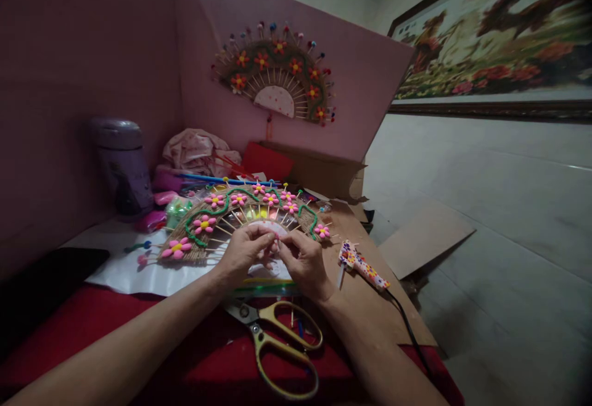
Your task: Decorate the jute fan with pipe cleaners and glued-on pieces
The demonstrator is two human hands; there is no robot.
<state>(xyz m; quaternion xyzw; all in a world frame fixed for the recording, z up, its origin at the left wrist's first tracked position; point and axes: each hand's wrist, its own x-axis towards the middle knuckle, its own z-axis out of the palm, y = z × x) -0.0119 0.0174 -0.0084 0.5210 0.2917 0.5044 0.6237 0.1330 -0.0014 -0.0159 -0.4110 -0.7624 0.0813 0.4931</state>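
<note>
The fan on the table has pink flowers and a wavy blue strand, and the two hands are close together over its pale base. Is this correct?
Not entirely: in the head view, the wavy strand on the fan is green, not blue. The rest is right: pink flowers, and left hand and right hand close together over the pale base.
</note>
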